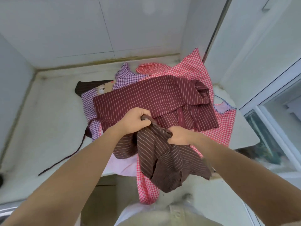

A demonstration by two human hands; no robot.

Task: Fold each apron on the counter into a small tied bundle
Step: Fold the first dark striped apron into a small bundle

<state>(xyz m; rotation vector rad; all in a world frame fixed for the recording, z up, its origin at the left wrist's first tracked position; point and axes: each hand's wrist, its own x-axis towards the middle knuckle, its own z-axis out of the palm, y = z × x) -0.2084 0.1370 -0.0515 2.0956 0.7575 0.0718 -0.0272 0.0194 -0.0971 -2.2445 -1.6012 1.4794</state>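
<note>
A person's left hand [135,121] clenches one end of a brown apron's [166,160] bunched edge, just in front of a pile [154,98] of other aprons on the counter [48,111]. The edge slants down to the right hand [179,135], which grips its other end. The cloth hangs below both fists, toward the person, past the counter's front.

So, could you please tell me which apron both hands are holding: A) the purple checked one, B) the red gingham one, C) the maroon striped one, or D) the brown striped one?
D: the left hand and right hand both grip the bunched brown striped apron.
</note>
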